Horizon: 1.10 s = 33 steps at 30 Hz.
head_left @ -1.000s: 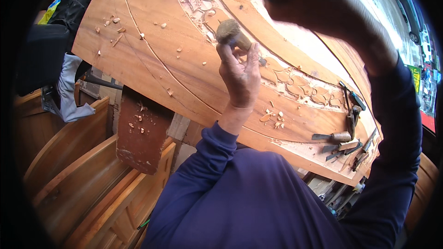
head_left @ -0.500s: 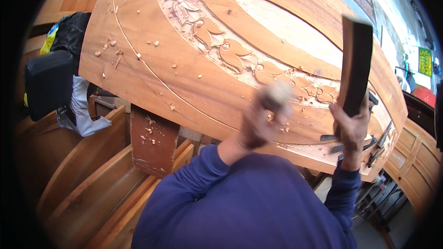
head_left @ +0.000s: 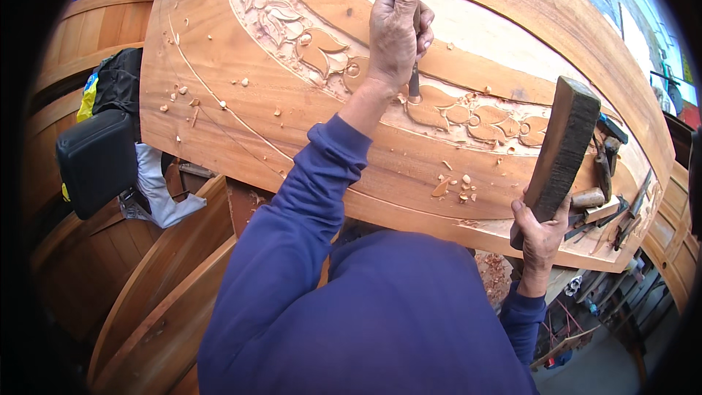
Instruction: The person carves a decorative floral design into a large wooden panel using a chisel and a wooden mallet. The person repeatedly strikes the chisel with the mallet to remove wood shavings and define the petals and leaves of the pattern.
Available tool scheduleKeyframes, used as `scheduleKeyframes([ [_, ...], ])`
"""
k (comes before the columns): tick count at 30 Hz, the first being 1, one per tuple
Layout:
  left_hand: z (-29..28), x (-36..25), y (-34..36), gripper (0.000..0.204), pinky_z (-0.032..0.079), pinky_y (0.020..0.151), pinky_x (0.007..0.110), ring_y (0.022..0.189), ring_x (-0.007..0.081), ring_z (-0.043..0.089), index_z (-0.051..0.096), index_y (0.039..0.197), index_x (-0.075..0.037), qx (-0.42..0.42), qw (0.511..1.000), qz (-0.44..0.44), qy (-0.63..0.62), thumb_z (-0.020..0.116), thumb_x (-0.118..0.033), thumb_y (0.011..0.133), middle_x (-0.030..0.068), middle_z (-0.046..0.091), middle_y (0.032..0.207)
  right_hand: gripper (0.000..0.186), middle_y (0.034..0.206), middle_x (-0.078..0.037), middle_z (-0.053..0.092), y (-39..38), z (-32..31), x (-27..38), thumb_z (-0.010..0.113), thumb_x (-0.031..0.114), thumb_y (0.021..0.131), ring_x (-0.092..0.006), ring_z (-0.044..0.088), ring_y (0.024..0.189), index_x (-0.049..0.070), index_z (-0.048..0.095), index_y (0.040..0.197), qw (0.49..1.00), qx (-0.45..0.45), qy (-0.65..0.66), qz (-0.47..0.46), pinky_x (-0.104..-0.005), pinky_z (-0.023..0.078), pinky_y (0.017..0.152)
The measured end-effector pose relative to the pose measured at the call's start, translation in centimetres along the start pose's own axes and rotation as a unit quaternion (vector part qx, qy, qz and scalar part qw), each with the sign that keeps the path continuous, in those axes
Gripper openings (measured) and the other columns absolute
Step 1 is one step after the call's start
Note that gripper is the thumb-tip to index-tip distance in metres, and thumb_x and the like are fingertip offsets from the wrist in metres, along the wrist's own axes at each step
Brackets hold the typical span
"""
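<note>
My left hand [head_left: 395,35] is closed round a carving chisel [head_left: 414,82]. The chisel stands nearly upright, its worn handle top above my thumb and its blade tip on the carved floral band [head_left: 468,118] of a wooden panel [head_left: 322,148]. In my right hand [head_left: 541,230] is a wooden mallet [head_left: 561,148], a long dark squared block gripped at its lower end and raised over the panel's right part. The mallet is apart from the chisel. My left fingers partly hide the chisel's handle.
Several carving tools [head_left: 603,208] lie at the panel's right end. Wood shavings [head_left: 466,189] are scattered over the panel. At the left are a black padded seat [head_left: 96,163] and a dark bag [head_left: 119,80]. Curved wooden boards [head_left: 157,271] stand at the lower left.
My left hand has moved up and away over the carving, and the chisel's tip now rests on the band. The mallet has come lower and tilted. The view has shifted a little.
</note>
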<state>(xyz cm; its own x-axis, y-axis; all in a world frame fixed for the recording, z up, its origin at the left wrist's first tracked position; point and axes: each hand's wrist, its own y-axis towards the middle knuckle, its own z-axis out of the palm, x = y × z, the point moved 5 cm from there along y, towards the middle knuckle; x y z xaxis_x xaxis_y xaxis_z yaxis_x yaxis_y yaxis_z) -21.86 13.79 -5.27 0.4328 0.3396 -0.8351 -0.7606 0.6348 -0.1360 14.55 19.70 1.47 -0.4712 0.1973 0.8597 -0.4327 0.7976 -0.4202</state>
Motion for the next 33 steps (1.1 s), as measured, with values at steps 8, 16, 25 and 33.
scheduleKeyframes([
  [8, 0.4, 0.4, -0.3, 0.042, 0.036, 0.037, 0.020, 0.047, 0.0027, 0.045, 0.056, 0.103, -0.011, 0.000, 1.000, 0.009, -0.007, 0.061, -0.053, 0.106, -0.0041, 0.049, 0.065, 0.069, 0.104, -0.003, 0.066, 1.2, 1.5, 2.0, 0.082, -0.006, 0.083, -0.0085, 0.065, 0.085, 0.004, 0.050, 0.143, 0.999, 0.013, -0.002, -0.046, -0.0237, 0.055, 0.076],
  [16, 0.5, 0.8, -0.6, 0.043, 0.033, 0.037, 0.019, 0.045, 0.0026, 0.044, 0.058, 0.101, -0.010, -0.010, 0.999, 0.020, 0.028, 0.061, -0.052, 0.106, -0.0037, 0.051, 0.064, 0.066, 0.104, -0.003, 0.067, 4.3, 3.9, 6.5, 0.084, -0.003, 0.083, -0.0097, 0.065, 0.087, 0.003, 0.052, 0.141, 0.992, 0.047, -0.035, -0.109, -0.0254, 0.055, 0.079],
  [25, 0.6, 1.2, -0.3, 0.032, 0.048, 0.070, 0.022, 0.078, 0.0034, 0.055, 0.069, 0.118, -0.003, -0.042, 0.983, 0.096, 0.149, 0.079, -0.028, 0.099, -0.0044, 0.066, 0.087, 0.080, 0.108, -0.006, 0.070, 15.2, 10.1, 16.3, 0.078, 0.018, 0.083, -0.0147, 0.066, 0.087, 0.001, 0.048, 0.155, 0.929, 0.141, -0.172, -0.297, -0.0287, 0.055, 0.079],
  [33, 1.2, 1.0, -1.1, 0.023, 0.032, 0.052, 0.019, 0.063, -0.0009, 0.042, 0.066, 0.117, -0.010, -0.039, 0.984, 0.114, 0.132, 0.077, -0.022, 0.100, -0.0114, 0.053, 0.078, 0.078, 0.123, -0.012, 0.071, 17.8, 9.5, 20.2, 0.077, 0.009, 0.083, -0.0173, 0.066, 0.108, 0.003, 0.049, 0.155, 0.904, 0.203, -0.277, -0.254, -0.0288, 0.052, 0.098],
])
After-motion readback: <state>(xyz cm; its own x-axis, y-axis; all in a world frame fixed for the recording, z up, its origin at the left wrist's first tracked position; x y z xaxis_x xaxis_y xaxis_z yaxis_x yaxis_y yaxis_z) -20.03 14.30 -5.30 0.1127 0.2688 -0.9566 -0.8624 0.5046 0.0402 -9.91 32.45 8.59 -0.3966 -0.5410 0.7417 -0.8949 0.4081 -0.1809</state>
